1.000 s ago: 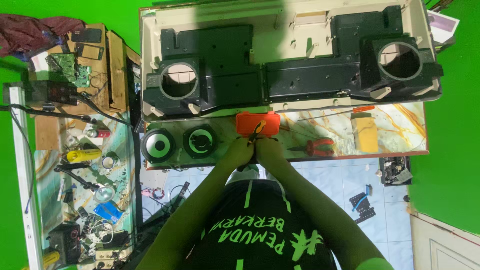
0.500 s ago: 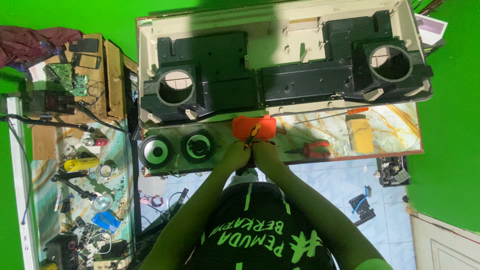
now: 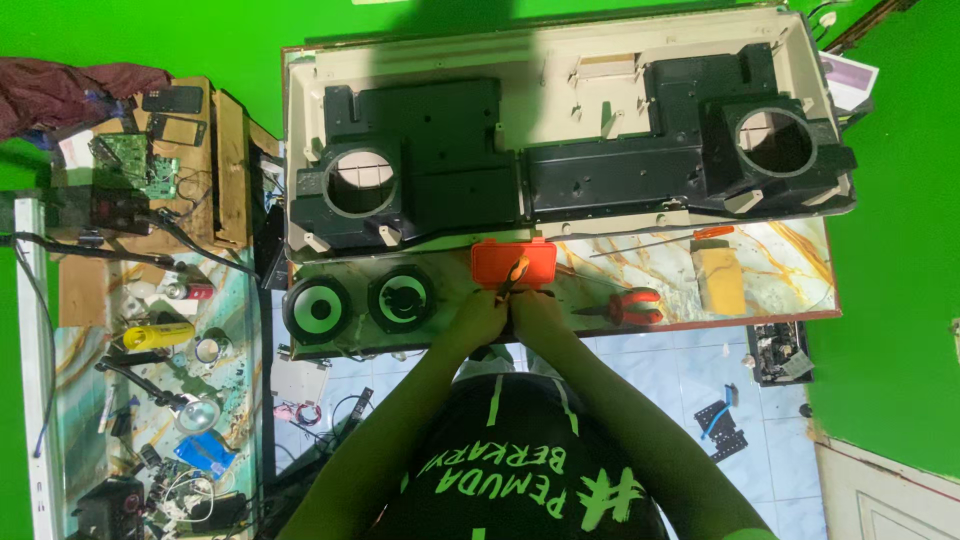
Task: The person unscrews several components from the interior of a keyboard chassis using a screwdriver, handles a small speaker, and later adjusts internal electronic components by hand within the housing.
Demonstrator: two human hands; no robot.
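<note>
both hands meet at the near edge of the marble-patterned table (image 3: 760,290), just in front of a small orange plastic case (image 3: 513,264). the left hand (image 3: 478,318) and the right hand (image 3: 536,312) touch each other, and a thin tool with an orange-and-black handle (image 3: 517,270) sticks up from between them across the case. the right hand's grip looks closed around that tool; whether the left hand's fingers are apart or pinched on some small part i cannot tell, since the part is hidden. to the left lie two loose round speakers (image 3: 360,303); to the right, red-handled pliers (image 3: 625,305) and a yellow block (image 3: 720,280). behind them lies the opened cream-and-black speaker housing (image 3: 560,150).

the risk, as i judge it: the work sits right at the table's edge, so a slip of the tool could drop a tiny piece to the tiled floor (image 3: 690,370), or jab the left hand's fingers.
</note>
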